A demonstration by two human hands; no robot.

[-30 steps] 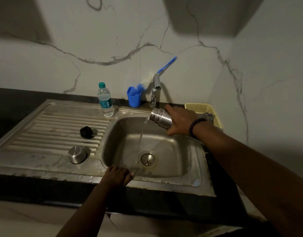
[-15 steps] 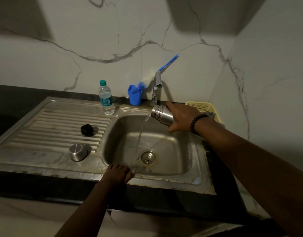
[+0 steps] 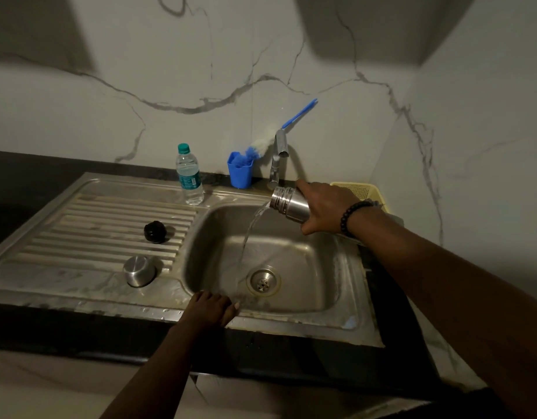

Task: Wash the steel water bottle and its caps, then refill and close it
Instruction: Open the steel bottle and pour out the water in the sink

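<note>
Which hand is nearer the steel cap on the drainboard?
Left. The left hand rests on the sink's front rim, just right of the steel cap; the right hand holds the steel bottle across the basin.

there is one view only, a wide-angle camera worn on the person's head. it looks forward and steeply down over the steel sink point(image 3: 346, 323), facing the marble-veined back wall point(image 3: 170, 65), with a side wall closing the right edge. both forearms reach in from the bottom, so it stands close above the counter's front edge (straight lines bow near the borders). the basin sits about mid-frame, the drainboard point(image 3: 88, 225) to its left.
</note>
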